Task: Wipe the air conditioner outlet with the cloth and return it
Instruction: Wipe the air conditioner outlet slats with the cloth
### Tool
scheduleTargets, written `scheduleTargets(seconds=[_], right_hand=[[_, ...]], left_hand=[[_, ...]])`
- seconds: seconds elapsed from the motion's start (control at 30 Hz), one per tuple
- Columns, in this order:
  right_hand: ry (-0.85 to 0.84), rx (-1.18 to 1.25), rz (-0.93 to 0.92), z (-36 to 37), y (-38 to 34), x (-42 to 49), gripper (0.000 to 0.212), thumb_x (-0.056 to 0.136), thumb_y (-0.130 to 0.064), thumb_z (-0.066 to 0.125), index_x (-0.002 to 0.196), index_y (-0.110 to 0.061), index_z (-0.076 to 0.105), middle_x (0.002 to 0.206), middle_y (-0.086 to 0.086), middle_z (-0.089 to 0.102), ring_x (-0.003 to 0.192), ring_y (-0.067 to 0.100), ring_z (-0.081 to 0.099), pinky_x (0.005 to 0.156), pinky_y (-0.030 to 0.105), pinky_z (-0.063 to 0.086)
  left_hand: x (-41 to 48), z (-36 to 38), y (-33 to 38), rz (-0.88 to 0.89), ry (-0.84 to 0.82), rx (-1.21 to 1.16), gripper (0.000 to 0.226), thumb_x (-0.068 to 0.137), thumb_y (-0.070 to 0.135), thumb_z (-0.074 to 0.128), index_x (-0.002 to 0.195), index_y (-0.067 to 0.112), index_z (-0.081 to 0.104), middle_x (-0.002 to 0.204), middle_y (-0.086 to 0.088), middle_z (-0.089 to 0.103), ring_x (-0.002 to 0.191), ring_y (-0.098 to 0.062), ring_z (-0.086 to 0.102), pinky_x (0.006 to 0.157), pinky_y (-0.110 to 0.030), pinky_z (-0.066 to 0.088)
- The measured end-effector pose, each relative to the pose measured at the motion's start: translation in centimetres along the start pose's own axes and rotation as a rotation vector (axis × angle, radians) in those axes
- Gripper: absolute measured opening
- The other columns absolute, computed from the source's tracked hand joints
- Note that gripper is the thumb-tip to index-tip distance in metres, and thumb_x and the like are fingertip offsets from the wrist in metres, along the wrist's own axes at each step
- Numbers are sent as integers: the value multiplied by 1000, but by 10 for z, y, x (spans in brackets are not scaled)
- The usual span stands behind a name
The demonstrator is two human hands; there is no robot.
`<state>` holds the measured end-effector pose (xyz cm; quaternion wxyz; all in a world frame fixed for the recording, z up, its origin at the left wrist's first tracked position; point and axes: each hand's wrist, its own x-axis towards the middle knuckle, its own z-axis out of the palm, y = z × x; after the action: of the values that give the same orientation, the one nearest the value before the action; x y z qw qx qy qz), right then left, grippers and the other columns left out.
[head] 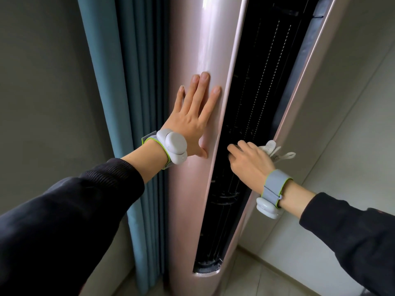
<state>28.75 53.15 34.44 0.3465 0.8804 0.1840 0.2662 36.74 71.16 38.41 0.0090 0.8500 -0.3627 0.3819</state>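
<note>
A tall pink standing air conditioner (192, 39) fills the middle of the head view. Its long dark outlet (252, 86) runs down the front, with thin vertical louvres inside. My left hand (192, 116) lies flat on the pink casing just left of the outlet, fingers spread and holding nothing. My right hand (250, 161) is at the outlet's right edge, fingers reaching into the dark slot, closed around a white cloth (275, 151). Only the cloth's loose ends show past my knuckles. Both wrists carry grey bands with white pods.
A teal curtain (119, 103) hangs in folds directly left of the unit. A grey wall (42, 92) lies further left and a pale wall (352, 114) stands to the right. Light floor tiles (256, 278) show at the unit's base.
</note>
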Motion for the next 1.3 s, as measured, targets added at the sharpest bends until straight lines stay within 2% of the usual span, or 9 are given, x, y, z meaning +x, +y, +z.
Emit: scheduleTargets(seconds=[0.17, 0.4, 0.57, 0.7, 0.83, 0.97, 1.1, 1.3], right_hand=[[-121, 3, -70, 6, -4, -4, 12, 65, -13, 79, 59, -19, 71, 89, -3, 70, 72, 18, 62, 58, 25, 52], [-156, 39, -9, 8, -13, -7, 8, 80, -9, 67, 78, -14, 73, 111, 3, 64, 85, 24, 60, 66, 30, 51], [-188, 7, -36, 12, -19, -17, 5, 72, -14, 73, 70, -18, 74, 98, -3, 70, 71, 18, 63, 55, 26, 52], [-174, -10, -47, 15, -24, -14, 5, 70, -15, 74, 68, -19, 74, 88, -5, 71, 70, 17, 63, 55, 25, 52], [-173, -26, -68, 16, -26, -17, 10, 63, -12, 77, 58, -17, 71, 75, -4, 71, 61, 18, 62, 50, 26, 51], [-127, -39, -45, 20, -27, -14, 15, 68, -5, 64, 61, -16, 72, 77, -3, 71, 63, 19, 62, 51, 26, 52], [-200, -31, -62, 20, -38, -12, 11, 60, -11, 79, 55, -17, 71, 72, -4, 70, 62, 18, 63, 51, 25, 53], [-205, -17, -68, 23, -37, -17, 14, 55, -7, 81, 52, -13, 69, 69, 0, 68, 60, 21, 62, 49, 26, 52]], left_hand=[[1, 3, -1, 1, 10, -5, 164, 27, 70, 82, 150, 5, -5, 154, -30, -2, 142, -48, -1, 110, -64, 19], [1, 3, -2, 4, 13, -14, 164, 27, 70, 81, 150, 5, -4, 154, -30, -3, 142, -48, -1, 111, -64, 18], [-2, 3, -3, 13, 9, -28, 163, 27, 69, 82, 150, 6, -5, 154, -30, -3, 142, -48, -2, 111, -64, 17], [-1, 1, -2, 10, 6, -36, 162, 29, 68, 83, 150, 6, -6, 154, -31, -3, 142, -49, -3, 111, -64, 16], [0, 0, -2, 16, 9, -46, 161, 30, 69, 82, 150, 6, -5, 154, -31, -3, 142, -49, -3, 111, -64, 16], [0, 1, -3, 13, 17, -43, 162, 28, 70, 82, 150, 6, -4, 154, -31, -2, 142, -49, -2, 111, -64, 17], [0, 3, -3, 20, 31, -46, 162, 27, 70, 81, 150, 6, -3, 154, -31, -1, 141, -49, -1, 111, -64, 17], [-1, 4, -4, 22, 32, -52, 163, 27, 71, 81, 150, 6, -2, 154, -31, -1, 141, -49, -1, 111, -65, 17]])
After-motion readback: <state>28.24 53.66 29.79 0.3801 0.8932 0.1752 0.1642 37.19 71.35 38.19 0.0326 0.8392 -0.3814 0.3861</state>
